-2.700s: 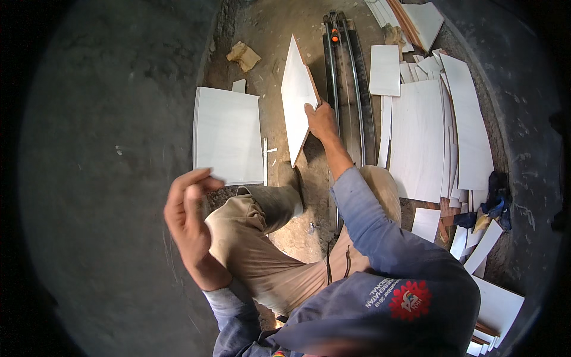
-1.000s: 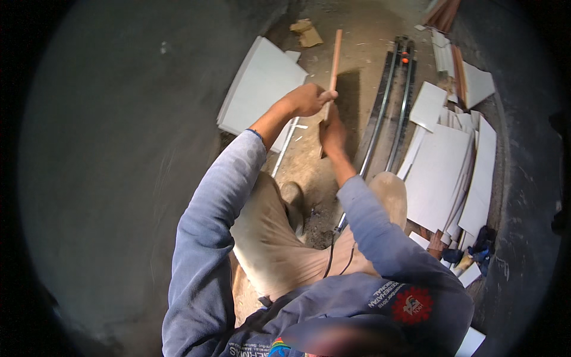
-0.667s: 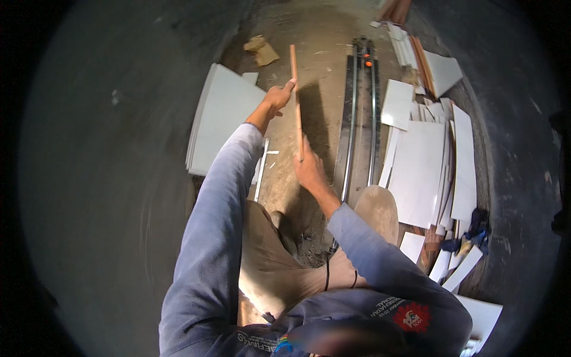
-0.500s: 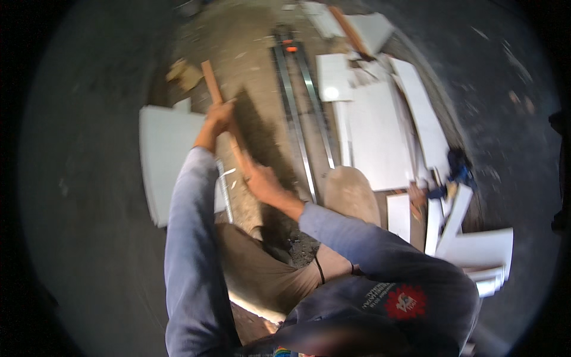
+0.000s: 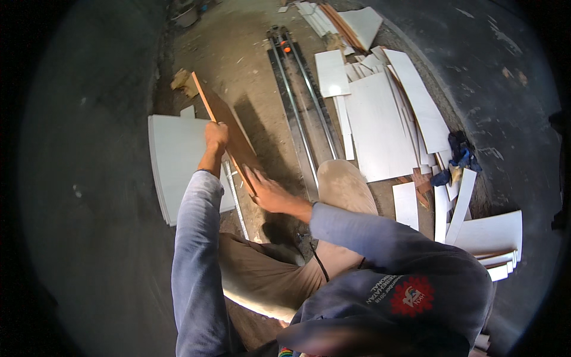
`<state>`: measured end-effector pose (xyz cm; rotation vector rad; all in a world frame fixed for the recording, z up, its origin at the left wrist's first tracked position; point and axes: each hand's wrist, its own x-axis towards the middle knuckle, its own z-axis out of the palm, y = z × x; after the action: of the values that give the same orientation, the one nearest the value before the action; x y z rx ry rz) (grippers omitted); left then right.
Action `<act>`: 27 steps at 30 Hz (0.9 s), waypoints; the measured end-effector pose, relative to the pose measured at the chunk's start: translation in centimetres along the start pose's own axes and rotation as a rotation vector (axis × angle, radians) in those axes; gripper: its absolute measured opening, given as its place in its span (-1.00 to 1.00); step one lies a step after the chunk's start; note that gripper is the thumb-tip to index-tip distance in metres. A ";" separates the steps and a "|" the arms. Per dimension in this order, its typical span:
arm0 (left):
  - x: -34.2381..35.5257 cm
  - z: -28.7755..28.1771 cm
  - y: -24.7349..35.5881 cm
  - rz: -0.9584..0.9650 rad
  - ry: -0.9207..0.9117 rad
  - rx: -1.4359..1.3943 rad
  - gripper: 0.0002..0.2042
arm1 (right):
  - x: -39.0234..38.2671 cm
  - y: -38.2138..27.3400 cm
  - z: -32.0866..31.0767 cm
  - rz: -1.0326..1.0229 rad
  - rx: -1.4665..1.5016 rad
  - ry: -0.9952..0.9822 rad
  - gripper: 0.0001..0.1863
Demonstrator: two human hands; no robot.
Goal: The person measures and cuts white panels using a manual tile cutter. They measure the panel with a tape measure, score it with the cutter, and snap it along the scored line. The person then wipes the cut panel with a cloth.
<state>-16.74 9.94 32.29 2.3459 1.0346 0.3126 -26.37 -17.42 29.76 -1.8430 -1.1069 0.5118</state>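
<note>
A tile (image 5: 229, 122) stands tilted on its long edge in front of me, its reddish-brown back turned to the right. My left hand (image 5: 216, 135) is closed round its upper edge near the middle. At the near end, my right hand (image 5: 269, 191) lies against the brown back with its fingers spread; the thumb is partly hidden. Left of the tile is a stack of white tiles (image 5: 178, 160). A metal ruler or square (image 5: 237, 193) lies between that stack and my leg. To the right, a manual tile cutter (image 5: 297, 104) with two rails and an orange part rests on the floor.
White tiles and offcuts (image 5: 380, 128) are piled on the right, with more strips (image 5: 461, 205) nearer me. A dark blue cloth bundle (image 5: 461, 157) lies beside them. Crumpled brown paper or card (image 5: 185, 82) is at far left. A bucket (image 5: 185, 15) stands at the back.
The tile has turned from nearly edge-on, so its brown back now shows. My left hand has moved slightly down, and my right hand's fingers have spread over the back.
</note>
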 end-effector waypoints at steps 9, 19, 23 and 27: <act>-13.6 -1.3 2.7 0.196 0.272 -0.053 -0.68 | 10.8 -0.1 -9.7 0.091 0.588 0.186 -0.11; -22.7 -6.4 8.8 0.613 -0.281 -0.121 -0.43 | 10.8 -9.1 -9.8 0.057 0.064 0.402 -0.67; -20.8 -15.8 10.3 0.199 -0.764 0.277 -0.46 | 8.5 -9.0 -9.4 -0.037 0.103 0.444 -0.66; -21.3 -20.2 10.9 0.153 -0.301 0.182 -0.47 | 7.1 -9.5 -8.3 -0.135 0.119 0.449 -0.66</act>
<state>-32.92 -3.80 55.31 2.5407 0.7685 -0.0823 -21.38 -13.53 42.77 -1.6574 -0.8655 0.0730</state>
